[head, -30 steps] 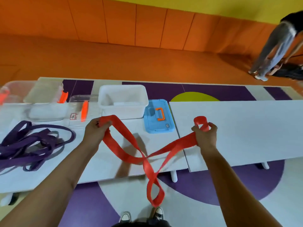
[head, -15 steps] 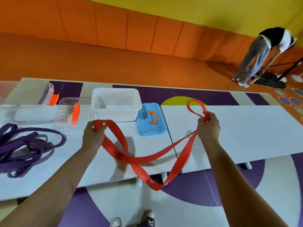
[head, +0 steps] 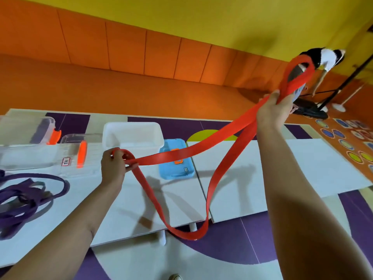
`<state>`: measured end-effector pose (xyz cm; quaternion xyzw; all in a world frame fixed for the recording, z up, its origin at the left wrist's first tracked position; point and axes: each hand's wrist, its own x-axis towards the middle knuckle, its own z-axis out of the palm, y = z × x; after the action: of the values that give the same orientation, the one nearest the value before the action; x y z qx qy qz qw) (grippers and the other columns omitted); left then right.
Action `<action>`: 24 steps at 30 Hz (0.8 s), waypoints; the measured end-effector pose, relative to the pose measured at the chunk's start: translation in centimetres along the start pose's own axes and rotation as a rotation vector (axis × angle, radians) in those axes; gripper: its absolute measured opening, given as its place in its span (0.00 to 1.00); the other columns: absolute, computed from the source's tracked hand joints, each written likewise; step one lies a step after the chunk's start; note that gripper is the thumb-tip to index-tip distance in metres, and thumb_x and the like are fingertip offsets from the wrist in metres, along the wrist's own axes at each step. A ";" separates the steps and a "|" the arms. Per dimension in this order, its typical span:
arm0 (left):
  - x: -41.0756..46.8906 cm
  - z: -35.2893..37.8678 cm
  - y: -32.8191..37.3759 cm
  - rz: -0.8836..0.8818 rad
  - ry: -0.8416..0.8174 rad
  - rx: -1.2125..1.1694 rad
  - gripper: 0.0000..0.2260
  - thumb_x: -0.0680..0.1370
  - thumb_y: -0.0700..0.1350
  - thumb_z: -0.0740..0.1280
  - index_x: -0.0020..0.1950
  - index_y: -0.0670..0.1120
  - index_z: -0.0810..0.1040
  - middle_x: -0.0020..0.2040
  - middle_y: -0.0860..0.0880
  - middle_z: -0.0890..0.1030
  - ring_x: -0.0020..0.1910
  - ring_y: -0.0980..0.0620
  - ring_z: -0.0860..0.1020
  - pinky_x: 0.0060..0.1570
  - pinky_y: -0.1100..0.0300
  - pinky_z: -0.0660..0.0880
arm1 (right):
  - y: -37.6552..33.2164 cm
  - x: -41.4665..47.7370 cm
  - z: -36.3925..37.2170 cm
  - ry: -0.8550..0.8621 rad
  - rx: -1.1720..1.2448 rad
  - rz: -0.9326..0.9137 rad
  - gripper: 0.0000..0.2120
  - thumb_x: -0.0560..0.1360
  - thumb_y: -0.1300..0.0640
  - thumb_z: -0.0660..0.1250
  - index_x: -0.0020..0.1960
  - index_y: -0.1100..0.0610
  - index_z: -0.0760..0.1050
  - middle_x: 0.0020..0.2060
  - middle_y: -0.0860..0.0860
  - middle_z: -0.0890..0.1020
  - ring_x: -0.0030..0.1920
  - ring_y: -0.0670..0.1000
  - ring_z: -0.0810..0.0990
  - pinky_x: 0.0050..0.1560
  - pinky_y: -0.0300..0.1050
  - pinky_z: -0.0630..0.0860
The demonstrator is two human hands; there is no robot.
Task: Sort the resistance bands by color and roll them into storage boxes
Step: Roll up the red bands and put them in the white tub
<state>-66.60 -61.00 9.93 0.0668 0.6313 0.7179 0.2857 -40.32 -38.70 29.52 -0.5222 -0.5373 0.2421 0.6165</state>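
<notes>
A long red resistance band (head: 217, 174) stretches between both hands. My left hand (head: 114, 168) grips one end low over the white table (head: 262, 190), just in front of an open white storage box (head: 133, 136). My right hand (head: 274, 110) holds the other end raised high to the right, a loop of band sticking up above it. The band's slack sags past the table's front edge. A pile of purple bands (head: 26, 197) lies on the table at the left.
Clear plastic boxes with orange latches (head: 40, 150) stand at the back left. A blue lid with an orange handle (head: 177, 158) lies right of the white box. A person (head: 323, 63) bends over by a black stand at the far right. Coloured floor dots (head: 351, 142) lie to the right.
My right hand has lifted up and to the right, pulling the red band taut and higher. The sagging loop has risen off the floor. My left hand stayed near the white box.
</notes>
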 end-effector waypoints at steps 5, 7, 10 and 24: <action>-0.2 2.0 2.9 0.089 -0.045 -0.115 0.06 0.84 0.40 0.58 0.58 0.46 0.73 0.50 0.38 0.81 0.46 0.43 0.84 0.43 0.47 0.85 | -3.9 1.9 0.6 0.068 0.115 -0.070 0.08 0.86 0.57 0.55 0.63 0.55 0.69 0.40 0.47 0.77 0.38 0.45 0.79 0.40 0.37 0.77; -0.4 2.6 4.5 0.142 -0.075 -0.144 0.05 0.84 0.41 0.58 0.57 0.47 0.72 0.47 0.40 0.82 0.45 0.44 0.85 0.41 0.49 0.85 | -4.9 2.3 0.8 0.073 0.104 -0.099 0.12 0.86 0.59 0.55 0.66 0.60 0.69 0.40 0.48 0.77 0.37 0.44 0.78 0.37 0.33 0.74; -0.4 3.4 7.0 0.218 -0.118 -0.182 0.06 0.84 0.40 0.57 0.59 0.45 0.72 0.48 0.37 0.82 0.47 0.42 0.85 0.42 0.48 0.84 | -6.3 2.2 1.4 0.055 0.105 -0.136 0.13 0.86 0.57 0.54 0.67 0.60 0.70 0.43 0.51 0.79 0.38 0.45 0.78 0.39 0.35 0.75; -1.9 3.7 4.9 0.204 -0.140 -0.096 0.08 0.85 0.39 0.58 0.63 0.43 0.73 0.51 0.40 0.82 0.50 0.43 0.83 0.41 0.46 0.85 | 2.5 -2.9 3.1 -0.162 -0.139 0.059 0.12 0.86 0.55 0.56 0.66 0.57 0.71 0.53 0.55 0.80 0.49 0.53 0.80 0.50 0.53 0.78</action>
<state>-64.97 -58.92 15.81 0.1667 0.5648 0.7661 0.2575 -43.35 -39.19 25.69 -0.5579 -0.5853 0.2635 0.5261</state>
